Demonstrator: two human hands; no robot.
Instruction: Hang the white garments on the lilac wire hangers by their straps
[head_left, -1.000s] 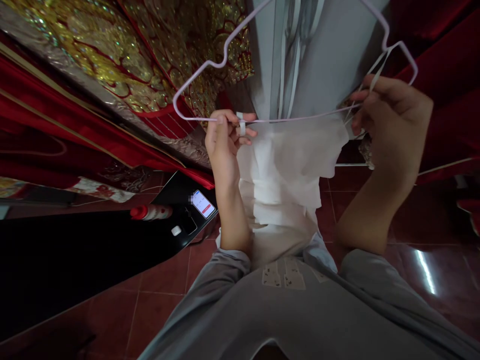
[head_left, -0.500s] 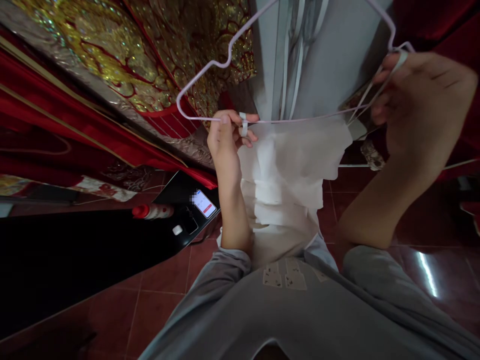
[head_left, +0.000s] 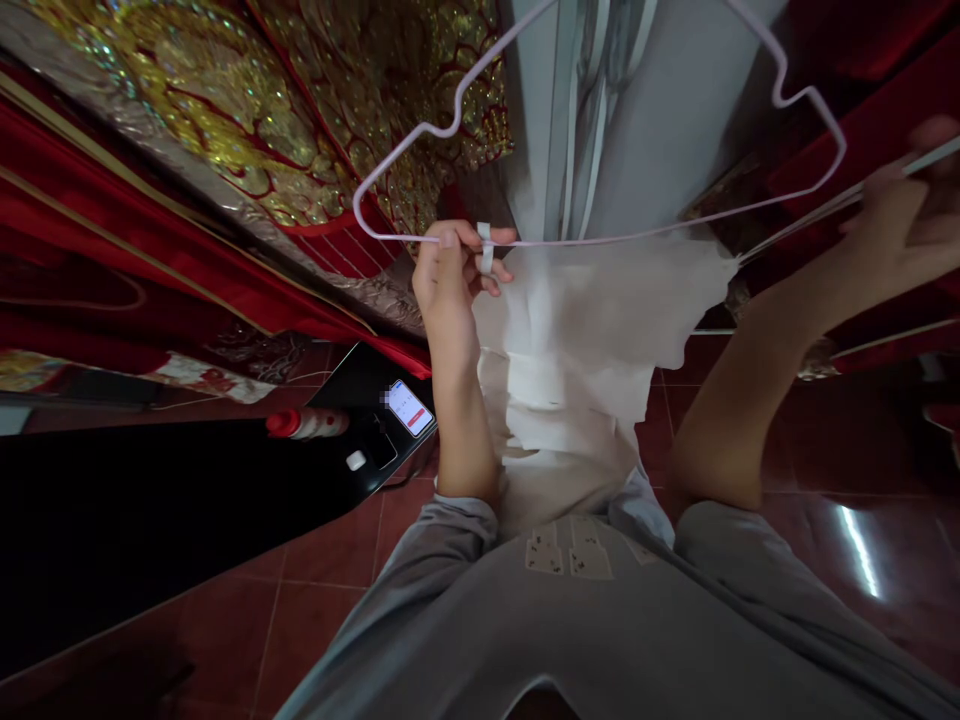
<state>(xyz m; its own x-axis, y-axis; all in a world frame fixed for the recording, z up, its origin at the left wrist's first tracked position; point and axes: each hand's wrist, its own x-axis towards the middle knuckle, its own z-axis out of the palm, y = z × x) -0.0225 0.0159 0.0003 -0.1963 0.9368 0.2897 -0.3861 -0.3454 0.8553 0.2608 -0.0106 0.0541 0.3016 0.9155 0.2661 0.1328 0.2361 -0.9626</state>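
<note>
My left hand (head_left: 448, 290) pinches the bottom bar of a pale lilac clothes hanger (head_left: 409, 142) near its left end. A short white loop (head_left: 485, 240) crosses the bar at those fingers. Below the bar hangs a whitish garment (head_left: 592, 320) with layered, uneven edges. At the far right, my right hand (head_left: 904, 225) is blurred by motion and partly cut off by the frame edge. A thin white strap (head_left: 806, 222) runs taut from the garment's right corner to its fingers, passing beneath the hanger's right end. The hanger's hook is out of view.
Red and gold sequined garments (head_left: 247, 120) hang close on the left. Pale grey cloth or panels (head_left: 652, 120) stand ahead. On a black table (head_left: 150, 520) lie a red-capped bottle (head_left: 307, 423), a lit phone (head_left: 409, 408) and a small white case (head_left: 355, 460).
My right hand has moved right, away from the hanger's right corner, drawing the strap out long. The garment's right corner has stretched to the right. My left hand has stayed nearly still.
</note>
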